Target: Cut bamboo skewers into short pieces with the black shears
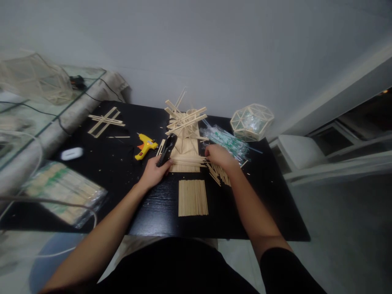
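My left hand (155, 170) is closed around a black hand tool (168, 150), possibly cutters or pliers, whose exact kind I cannot make out. Its thumb touches the left end of a loose bundle of pale wooden sticks (188, 160). At the bundle's right end is my right hand (219, 156), its fingers pinched together; what they hold is hidden. Beneath the bundle lies a panel of sticks set side by side (188, 145). Nearer to me is a second, squarish stick panel (192, 198). Short loose sticks (219, 173) lie below my right hand.
On the black table (156, 216) are a yellow glue gun (145, 146), crossed sticks (105, 121), a white case (72, 153) and bagged sticks (65, 192). Piled sticks (185, 118), clear green-marked packets (228, 141) and a faceted stick frame (252, 121) stand towards the wall.
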A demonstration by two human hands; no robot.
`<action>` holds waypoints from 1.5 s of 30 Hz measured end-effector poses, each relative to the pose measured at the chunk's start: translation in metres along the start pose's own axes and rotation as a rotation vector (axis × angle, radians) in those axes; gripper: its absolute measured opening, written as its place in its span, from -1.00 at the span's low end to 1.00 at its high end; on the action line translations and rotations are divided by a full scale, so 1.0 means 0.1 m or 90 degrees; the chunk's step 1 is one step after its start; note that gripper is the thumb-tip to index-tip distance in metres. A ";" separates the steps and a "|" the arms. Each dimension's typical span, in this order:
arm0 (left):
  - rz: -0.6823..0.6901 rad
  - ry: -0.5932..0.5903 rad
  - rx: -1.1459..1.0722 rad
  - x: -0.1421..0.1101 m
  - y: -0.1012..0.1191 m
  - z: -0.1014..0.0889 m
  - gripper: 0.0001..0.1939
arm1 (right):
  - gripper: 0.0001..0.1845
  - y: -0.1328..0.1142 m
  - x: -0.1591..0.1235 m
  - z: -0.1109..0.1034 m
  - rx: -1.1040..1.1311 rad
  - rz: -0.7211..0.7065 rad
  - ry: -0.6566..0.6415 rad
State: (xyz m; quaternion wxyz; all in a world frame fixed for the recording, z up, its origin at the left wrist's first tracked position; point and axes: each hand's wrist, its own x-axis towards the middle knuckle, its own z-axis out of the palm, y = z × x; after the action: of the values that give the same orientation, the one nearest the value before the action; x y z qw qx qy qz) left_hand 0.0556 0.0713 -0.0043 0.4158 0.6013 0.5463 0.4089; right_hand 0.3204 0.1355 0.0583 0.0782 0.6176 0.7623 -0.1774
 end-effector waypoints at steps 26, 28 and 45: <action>0.009 0.012 0.002 0.00 -0.01 0.01 -0.62 | -0.91 0.09 -0.19 -0.27 0.135 -0.093 0.180; 0.012 0.009 0.008 0.00 -0.01 0.01 -0.61 | -0.89 0.10 -0.28 -0.35 0.208 -0.140 0.248; 0.017 -0.004 0.038 0.00 0.00 0.00 -0.62 | -0.72 0.04 -0.58 -0.51 0.733 -0.339 0.678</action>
State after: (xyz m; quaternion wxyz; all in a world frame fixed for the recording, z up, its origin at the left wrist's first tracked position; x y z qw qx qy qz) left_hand 0.0554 0.0712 -0.0041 0.3940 0.6221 0.5487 0.3959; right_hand 0.3423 0.1018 0.1240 -0.6665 0.3611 0.6080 -0.2360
